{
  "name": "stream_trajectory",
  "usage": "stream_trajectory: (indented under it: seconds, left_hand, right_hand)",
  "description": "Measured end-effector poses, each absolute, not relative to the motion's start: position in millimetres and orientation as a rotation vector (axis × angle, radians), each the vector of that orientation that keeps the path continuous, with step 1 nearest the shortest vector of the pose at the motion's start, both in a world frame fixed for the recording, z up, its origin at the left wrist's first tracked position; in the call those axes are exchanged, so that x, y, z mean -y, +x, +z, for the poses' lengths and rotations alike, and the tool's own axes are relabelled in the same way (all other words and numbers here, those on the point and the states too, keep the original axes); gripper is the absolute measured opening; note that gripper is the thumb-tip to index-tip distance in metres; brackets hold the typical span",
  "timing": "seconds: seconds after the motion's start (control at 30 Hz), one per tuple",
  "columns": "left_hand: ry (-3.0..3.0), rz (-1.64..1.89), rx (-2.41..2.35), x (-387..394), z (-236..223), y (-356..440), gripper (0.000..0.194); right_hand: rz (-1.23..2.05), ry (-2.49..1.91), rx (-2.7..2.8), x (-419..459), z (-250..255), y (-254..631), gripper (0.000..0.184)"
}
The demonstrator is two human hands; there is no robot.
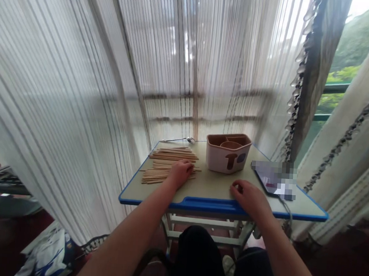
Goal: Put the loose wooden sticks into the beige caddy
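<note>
Many thin wooden chopsticks lie in two loose groups on the left of a small desk, pointing roughly sideways. My left hand rests over the right ends of the nearer group. Its fingers are curled in on the sticks, and the palm hides how many they touch. Near the front edge, my right hand lies on the desktop with fingers loosely curled in and nothing visible in them. Between and beyond the hands stands a pinkish utensil holder with a brown divided inside.
A metal spoon or ladle lies at the desk's back edge. On the right is a flat dark-edged device, partly blurred out, with a cable hanging over the front. Sheer striped curtains hang behind the desk.
</note>
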State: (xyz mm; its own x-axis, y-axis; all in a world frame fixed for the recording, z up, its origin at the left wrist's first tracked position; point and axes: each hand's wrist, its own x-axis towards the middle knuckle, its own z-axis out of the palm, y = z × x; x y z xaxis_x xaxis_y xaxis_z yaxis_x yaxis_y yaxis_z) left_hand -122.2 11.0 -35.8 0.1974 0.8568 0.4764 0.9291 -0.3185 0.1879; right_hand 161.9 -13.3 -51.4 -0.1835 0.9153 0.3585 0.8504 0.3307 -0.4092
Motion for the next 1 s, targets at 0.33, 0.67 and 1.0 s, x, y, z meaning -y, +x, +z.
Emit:
stream_trajectory:
  seconds: [0.33, 0.67, 1.0]
  left_hand:
    - [-2.203, -0.782, 1.611, -10, -35, -122, 0.028]
    - [-2.167, -0.944, 1.745, -10, -39, -117, 0.016]
    - [-2.163, -1.185, 1.523, -22, -51, -125, 0.031]
  right_hand:
    - [0.185, -1.571, 2.041, 16, -46, 161, 0.025]
    - [0.246, -1.538, 2.028, 17, -45, 163, 0.026]
    - [0.224, -1.495, 2.023, 25, -41, 164, 0.027]
